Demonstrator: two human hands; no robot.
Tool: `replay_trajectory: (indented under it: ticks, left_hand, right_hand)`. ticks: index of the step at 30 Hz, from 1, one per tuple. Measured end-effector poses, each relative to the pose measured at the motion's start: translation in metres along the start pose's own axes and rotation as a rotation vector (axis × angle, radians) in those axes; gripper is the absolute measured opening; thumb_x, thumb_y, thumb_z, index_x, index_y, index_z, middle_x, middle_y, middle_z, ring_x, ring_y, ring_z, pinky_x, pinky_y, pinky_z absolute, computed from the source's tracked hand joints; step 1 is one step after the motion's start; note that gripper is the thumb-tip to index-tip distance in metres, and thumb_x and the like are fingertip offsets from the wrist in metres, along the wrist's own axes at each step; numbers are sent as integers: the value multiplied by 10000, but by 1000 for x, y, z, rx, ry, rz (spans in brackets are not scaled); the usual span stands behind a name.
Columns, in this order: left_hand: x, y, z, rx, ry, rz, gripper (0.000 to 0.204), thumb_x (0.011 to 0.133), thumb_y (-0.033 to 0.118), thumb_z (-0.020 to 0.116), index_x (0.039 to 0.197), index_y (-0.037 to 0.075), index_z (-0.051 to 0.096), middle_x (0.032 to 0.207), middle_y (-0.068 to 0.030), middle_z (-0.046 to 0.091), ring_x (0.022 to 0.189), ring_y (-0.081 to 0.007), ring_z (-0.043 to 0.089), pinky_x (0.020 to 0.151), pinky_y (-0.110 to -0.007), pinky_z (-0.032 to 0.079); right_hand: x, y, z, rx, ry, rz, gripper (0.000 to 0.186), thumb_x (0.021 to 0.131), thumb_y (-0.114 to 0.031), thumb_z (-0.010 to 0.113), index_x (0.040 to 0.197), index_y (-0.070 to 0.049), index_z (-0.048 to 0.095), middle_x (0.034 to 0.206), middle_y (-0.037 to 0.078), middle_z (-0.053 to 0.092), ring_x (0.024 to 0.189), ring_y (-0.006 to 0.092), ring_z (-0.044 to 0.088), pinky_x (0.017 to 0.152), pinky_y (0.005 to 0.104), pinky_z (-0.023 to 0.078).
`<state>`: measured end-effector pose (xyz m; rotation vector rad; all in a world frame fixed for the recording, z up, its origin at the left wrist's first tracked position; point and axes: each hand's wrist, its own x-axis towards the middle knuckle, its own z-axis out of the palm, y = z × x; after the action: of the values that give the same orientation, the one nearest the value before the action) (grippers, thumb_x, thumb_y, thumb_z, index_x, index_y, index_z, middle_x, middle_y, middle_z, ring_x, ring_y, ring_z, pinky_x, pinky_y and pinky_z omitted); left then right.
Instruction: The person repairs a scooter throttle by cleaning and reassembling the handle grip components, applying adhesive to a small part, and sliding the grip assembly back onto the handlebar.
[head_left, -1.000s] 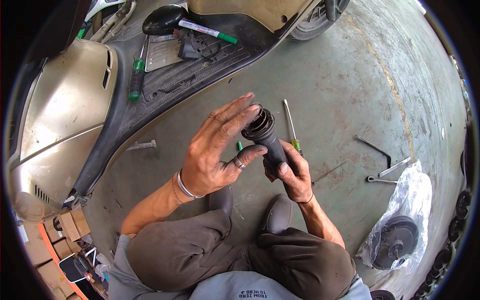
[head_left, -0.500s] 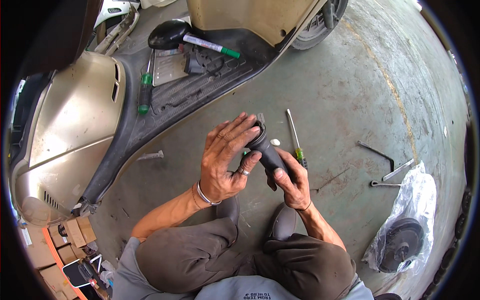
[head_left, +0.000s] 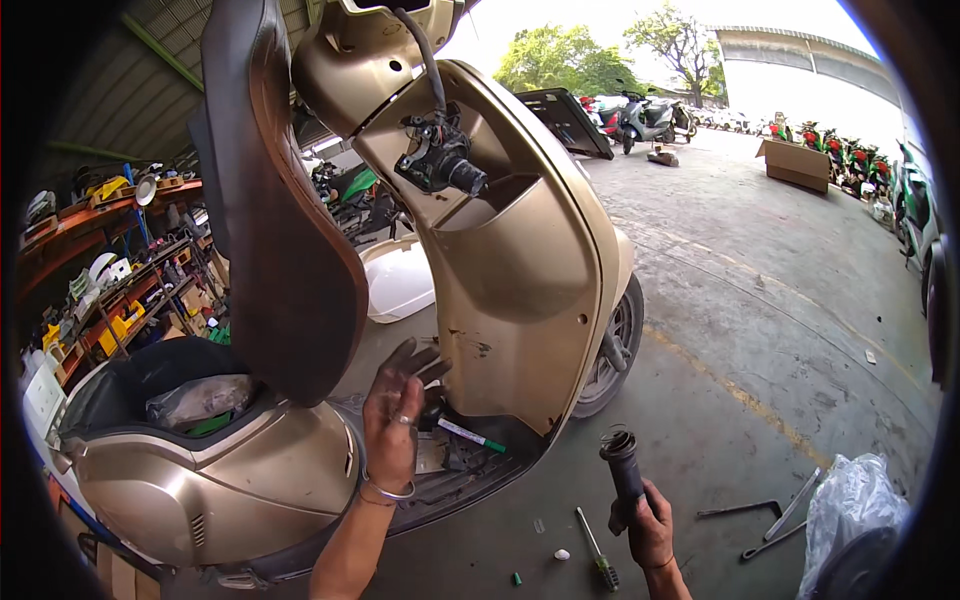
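Far left of the grips, orange metal shelves [head_left: 110, 290] hold yellow and white boxes and parts. Nearer, the gold plastic-bodied scooter [head_left: 520, 270] stands with its brown padded seat [head_left: 290, 250] tipped up over a storage well holding a crumpled clear bag [head_left: 200, 398]. The left hand [head_left: 395, 420] is raised, fingers spread and empty, in front of the scooter's footboard; just right of it lies a white marker pen with a green cap [head_left: 470, 436]. Below, a green-handled screwdriver [head_left: 597, 548] lies on the concrete floor [head_left: 760, 330]. The right hand [head_left: 650, 525] is wrapped around the base of a black ribbed rubber handlebar sleeve [head_left: 625, 470], held upright. Right of that grip lie metal wrenches [head_left: 770, 515] and a clear plastic bag [head_left: 850, 510]. Half a second ago both hands held the sleeve together with the view looking down; now the view is lifted and the left hand has let go.
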<state>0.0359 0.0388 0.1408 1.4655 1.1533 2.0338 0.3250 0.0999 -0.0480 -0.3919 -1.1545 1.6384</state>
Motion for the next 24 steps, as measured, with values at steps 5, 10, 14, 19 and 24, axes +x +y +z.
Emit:
replay_trajectory:
  ticks: [5, 10, 14, 19, 24]
  left_hand:
    - [115, 20, 6, -504, -64, 49, 473, 1025, 406, 489, 1350, 64, 515, 1333, -145, 577, 1282, -269, 516, 1086, -443, 372]
    - [172, 28, 37, -523, -21, 96, 440, 1006, 449, 532, 1274, 101, 550, 1273, -104, 601, 1183, -212, 565, 1042, -395, 416]
    - [184, 53, 52, -465, -165, 128, 471, 971, 492, 580, 1231, 99, 576, 1160, -62, 655, 1059, -192, 637, 983, -388, 474]
    - [196, 77, 63, -114, -172, 154, 504, 968, 471, 585, 1202, 24, 589, 1117, -132, 689, 1009, -220, 683, 944, -385, 533]
    - [199, 96, 59, -318, -396, -128, 585, 960, 331, 531, 1357, -89, 442, 1128, -217, 627, 998, -344, 647, 860, -395, 570]
  right_hand:
    - [35, -63, 21, 39, 3, -120, 585, 955, -389, 606, 1268, 85, 471, 778, 90, 548, 617, 154, 522, 548, 302, 442]
    - [63, -120, 56, -107, 5, -113, 590, 930, -335, 620, 1288, 111, 475, 820, 89, 551, 631, 141, 520, 540, 286, 429]
    - [78, -150, 77, -128, -49, -120, 609, 921, -324, 622, 1313, 113, 461, 817, 86, 543, 621, 127, 501, 494, 264, 390]
    - [99, -178, 109, 1, -33, -55, 655, 885, -297, 663, 1339, 119, 438, 841, 93, 551, 659, 128, 515, 505, 264, 408]
    - [122, -200, 117, 16, -16, 1, 676, 871, -287, 662, 1362, 104, 411, 869, 142, 575, 587, 128, 511, 448, 253, 394]
